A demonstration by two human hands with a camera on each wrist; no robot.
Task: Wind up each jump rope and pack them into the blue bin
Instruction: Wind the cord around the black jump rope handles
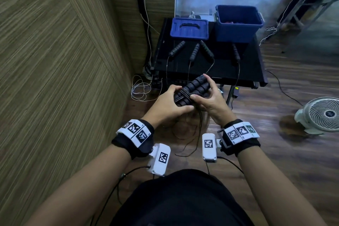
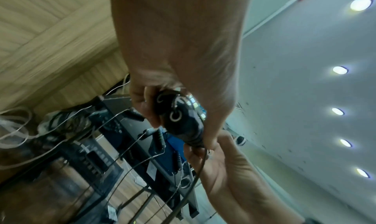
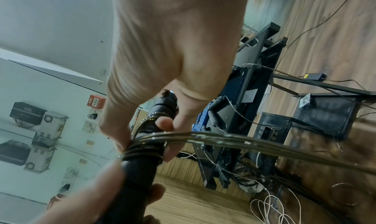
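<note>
Wood floor, black table ahead carrying the blue bin, its lid and four loose handles. Your left hand and right hand both grip the paired handles, cord wrapped around them, probably several turns.

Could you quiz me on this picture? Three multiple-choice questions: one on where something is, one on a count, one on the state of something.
1. Where is the blue bin?
A. on the floor
B. on the black table, right of the blue lid
C. in the person's lap

2. How many rope handles lie on the table?
A. two
B. four
C. six

3. The blue bin is:
A. open
B. lidded
C. overturned

Answers: 1 B, it stands beside the lid. 2 B, four handles lie in front of the bin and lid. 3 A, its lid lies apart.
</note>
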